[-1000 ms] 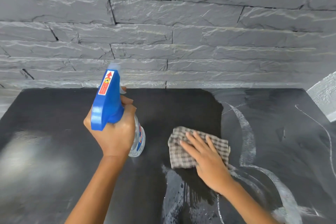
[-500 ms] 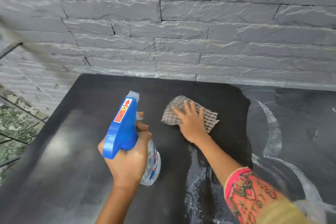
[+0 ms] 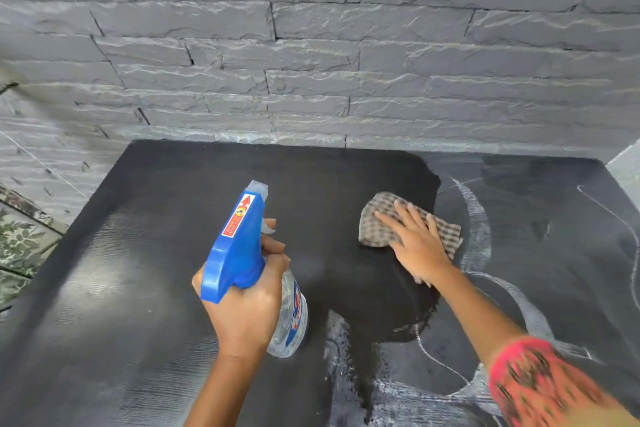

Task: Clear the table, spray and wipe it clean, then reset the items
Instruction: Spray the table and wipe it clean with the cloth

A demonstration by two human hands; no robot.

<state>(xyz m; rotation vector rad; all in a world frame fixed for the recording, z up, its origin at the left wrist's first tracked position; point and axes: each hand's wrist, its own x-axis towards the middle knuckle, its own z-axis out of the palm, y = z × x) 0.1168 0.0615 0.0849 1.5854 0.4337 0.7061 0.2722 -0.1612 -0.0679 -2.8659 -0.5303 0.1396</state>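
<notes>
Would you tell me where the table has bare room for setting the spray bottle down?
The table's left half, from spray bottle to its left edge, is bare. The right is busier: the right hand presses the cloth beside wet smears.

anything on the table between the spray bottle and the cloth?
No objects: the head view shows only bare dark tabletop between spray bottle and cloth.

A black counter [image 3: 145, 288] stands against a grey stone wall [image 3: 311, 45]. Its left and middle part is dark and wiped, with a soft sheen at the left. The right part is greyer, marked with curved white smears [image 3: 479, 229] and a thin white line. A checked cloth [image 3: 384, 218] lies flat on it at the boundary. Wet droplets [image 3: 346, 350] glisten near the front.
</notes>
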